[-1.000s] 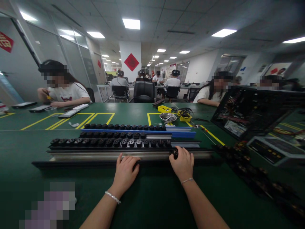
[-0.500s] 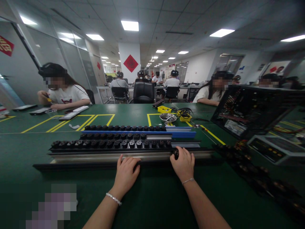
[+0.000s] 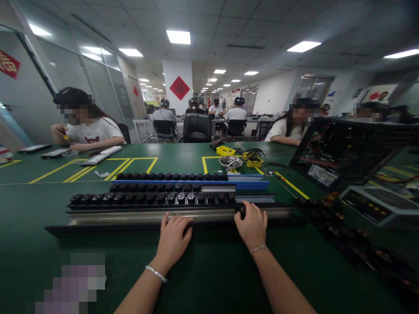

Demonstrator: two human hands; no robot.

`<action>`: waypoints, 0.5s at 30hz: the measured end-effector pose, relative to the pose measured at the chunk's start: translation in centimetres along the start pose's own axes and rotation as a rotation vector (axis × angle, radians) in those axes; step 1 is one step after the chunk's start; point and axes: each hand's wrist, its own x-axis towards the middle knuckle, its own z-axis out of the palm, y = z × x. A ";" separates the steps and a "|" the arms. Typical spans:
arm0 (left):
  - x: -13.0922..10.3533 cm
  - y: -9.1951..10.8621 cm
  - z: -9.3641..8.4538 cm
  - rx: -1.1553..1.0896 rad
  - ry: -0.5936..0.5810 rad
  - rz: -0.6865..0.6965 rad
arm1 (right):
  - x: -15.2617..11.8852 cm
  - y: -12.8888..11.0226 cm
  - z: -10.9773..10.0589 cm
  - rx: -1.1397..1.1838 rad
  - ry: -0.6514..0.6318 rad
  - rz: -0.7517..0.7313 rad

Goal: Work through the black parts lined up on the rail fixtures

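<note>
Gap between hands (image 3: 175,234) (image 3: 251,223) (rail (image 3: 131,217) beyond)

The tabletop (image 3: 49,200) is green, striped with yellow lines (image 3: 292,185) — the near rail (image 3: 131,216) silvery with black edges, the modules (image 3: 170,198) black, the far rail (image 3: 252,185) blue (with a silvery strip).

No legible text: a red sign (image 3: 15,69) shows a cropped gold character (image 3: 5,64), a computer case (image 3: 343,150) a blurred white label (image 3: 322,176).

rectangular lights (image 3: 178,37) glow in the paneled ceiling (image 3: 199,15); glass partitions (image 3: 87,78) line the left; a white pillar (image 3: 169,69) bears a red diamond-shaped poster (image 3: 180,88); nearer stands a black padded chair (image 3: 197,127).
</note>
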 end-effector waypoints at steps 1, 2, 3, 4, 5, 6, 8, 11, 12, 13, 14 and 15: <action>0.0 0.0 0.0 -0.001 -0.002 0.000 | 0.0 0.0 0.0 0.003 -0.001 0.002; 0.0 0.0 0.0 -0.001 -0.003 -0.002 | 0.0 0.1 0.0 0.004 -0.002 0.004; 0.0 0.0 0.1 -0.001 -0.005 -0.004 | 0.0 0.2 0.0 0.003 -0.003 0.008; 0.0 0.0 0.1 0.001 -0.006 -0.006 | 0.1 0.3 0.0 0.002 -0.003 0.013; 0.0 0.0 0.1 0.002 -0.006 -0.007 | 0.1 0.4 0.0 0.001 -0.002 0.017; 0.0 0.0 0.1 0.003 -0.006 -0.008 | 0.1 0.4 0.0 0.002 0.000 0.021; 0.0 0.0 0.1 0.002 -0.007 -0.009 | 0.2 0.5 -0.1 0.005 0.005 0.025; 0.0 0.0 0.0 -0.003 -0.009 -0.006 | 0.2 0.5 -0.2 0.007 0.005 0.028; 0.0 0.0 0.0 -0.005 -0.009 -0.006 | 0.2 0.5 -0.2 0.006 0.002 0.029; 0.0 0.0 0.0 -0.007 -0.008 -0.007 | 0.2 0.4 -0.3 0.006 -0.001 0.030; 0.0 0.0 0.0 -0.009 -0.008 -0.008 | 0.2 0.4 -0.3 0.006 -0.005 0.030; 0.0 0.0 0.0 -0.011 -0.006 -0.008 | 0.2 0.4 -0.3 0.007 -0.008 0.031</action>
